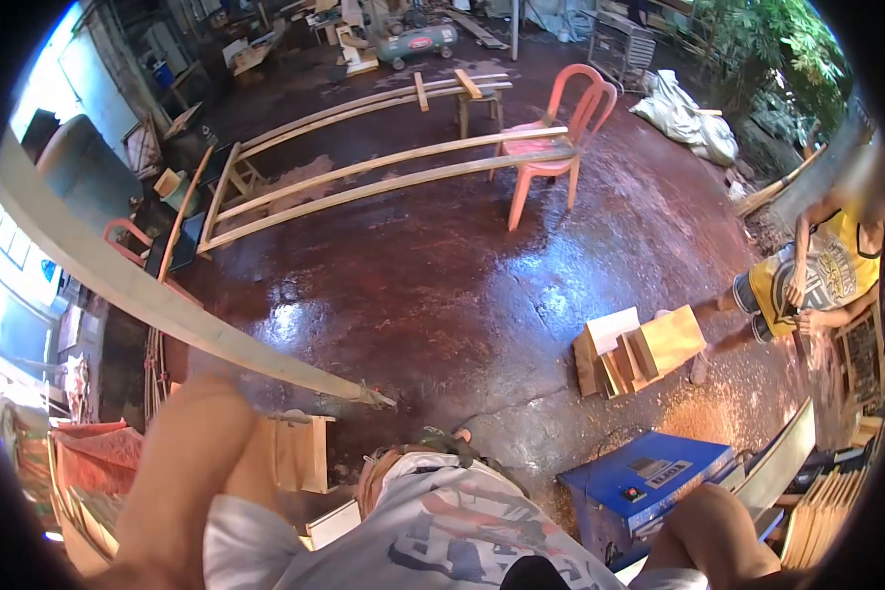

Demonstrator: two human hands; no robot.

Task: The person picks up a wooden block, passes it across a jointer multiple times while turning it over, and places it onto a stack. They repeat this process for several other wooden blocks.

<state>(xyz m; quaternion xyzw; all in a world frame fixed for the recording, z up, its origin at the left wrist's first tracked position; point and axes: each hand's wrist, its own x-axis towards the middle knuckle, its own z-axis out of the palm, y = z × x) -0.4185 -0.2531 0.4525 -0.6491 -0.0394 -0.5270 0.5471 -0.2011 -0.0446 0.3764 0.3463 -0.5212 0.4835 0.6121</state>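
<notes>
Neither of my hands shows; only my bent left arm (182, 472) and bent right arm (708, 536) come into view at the bottom, both bare below pale sleeves. What the hands touch or hold is hidden. Nearest to my right arm stands a blue machine (649, 477) with a small red switch and a label on top. Beside my left arm are a pale wooden box or panel (310, 452) and a red cloth-like piece (98, 457). My printed light shirt (462, 536) fills the bottom middle.
Long wooden strips (393, 185) rest partly on a pink plastic chair (551, 138). A pale post (167, 285) slants across the left. Wood blocks (639, 349) lie near sawdust (698, 418). Another person (826, 261) is at right, hands together. Stacked boards (821, 516) stand lower right.
</notes>
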